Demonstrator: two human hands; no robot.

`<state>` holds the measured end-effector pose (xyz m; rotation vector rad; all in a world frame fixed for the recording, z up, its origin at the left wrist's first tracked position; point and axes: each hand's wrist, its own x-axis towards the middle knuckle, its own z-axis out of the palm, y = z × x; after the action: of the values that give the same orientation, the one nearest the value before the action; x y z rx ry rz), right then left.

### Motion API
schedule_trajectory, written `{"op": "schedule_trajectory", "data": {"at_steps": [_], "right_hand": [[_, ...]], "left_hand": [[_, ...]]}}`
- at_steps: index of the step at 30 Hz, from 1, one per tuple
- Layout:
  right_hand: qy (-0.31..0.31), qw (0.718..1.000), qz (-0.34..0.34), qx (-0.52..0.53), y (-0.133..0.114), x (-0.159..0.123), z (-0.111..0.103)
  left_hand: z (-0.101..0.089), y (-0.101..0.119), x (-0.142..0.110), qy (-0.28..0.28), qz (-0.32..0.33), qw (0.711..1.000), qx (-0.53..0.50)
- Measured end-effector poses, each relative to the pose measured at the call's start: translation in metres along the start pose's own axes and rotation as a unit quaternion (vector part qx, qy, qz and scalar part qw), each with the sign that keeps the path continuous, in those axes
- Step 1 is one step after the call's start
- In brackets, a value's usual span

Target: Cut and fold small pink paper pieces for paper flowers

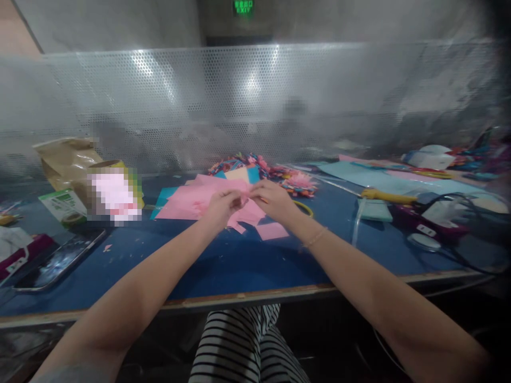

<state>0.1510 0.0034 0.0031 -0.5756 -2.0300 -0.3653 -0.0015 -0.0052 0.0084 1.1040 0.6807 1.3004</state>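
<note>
Over a heap of pink paper sheets (191, 194), my left hand (225, 207) and my right hand (273, 199) come together with fingertips pinched. Between them is a small pink piece of paper (241, 186), which blends with the sheets behind it, so its outline is hard to make out. Blue paper (160, 199) shows under the heap's left side. A separate pink rectangle of paper (272, 231) lies on the table just below my right hand. Behind my hands sits a pile of multicoloured paper strips (275, 171).
On the left are a phone (59, 260), a green-and-white packet (64, 206) and a brown paper bag (66, 159). A yellow-handled tool (389, 197), a purple power strip (429, 226) with cables and light-blue sheets (367, 178) lie right. A perforated metal panel (223, 90) stands behind the blue table (239, 271).
</note>
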Motion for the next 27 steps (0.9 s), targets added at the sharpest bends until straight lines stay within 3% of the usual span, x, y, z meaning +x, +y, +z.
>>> {"op": "schedule_trajectory", "data": {"at_steps": [6,10,12,15,18,27], "right_hand": [[-0.005,1.0,-0.001,0.008,-0.001,-0.001,-0.001],[0.006,0.993,0.076,0.089,-0.003,0.0,0.0],[0.009,0.971,0.166,0.17,-0.007,0.001,0.002],[0.001,0.911,0.293,0.289,-0.013,0.003,0.005],[-0.023,0.882,0.349,0.315,-0.016,0.006,0.006],[-0.044,0.918,0.321,0.227,-0.015,0.012,-0.005]], "left_hand": [[-0.001,-0.001,0.001,0.001,0.009,0.999,0.036],[0.001,0.001,0.001,0.009,0.024,0.999,0.038],[0.001,0.001,0.001,0.014,0.035,0.998,0.041],[0.001,-0.001,0.001,0.012,0.052,0.997,0.063],[0.0,-0.003,0.001,0.005,0.07,0.993,0.094],[-0.003,-0.002,0.002,-0.023,0.055,0.969,0.24]]}}
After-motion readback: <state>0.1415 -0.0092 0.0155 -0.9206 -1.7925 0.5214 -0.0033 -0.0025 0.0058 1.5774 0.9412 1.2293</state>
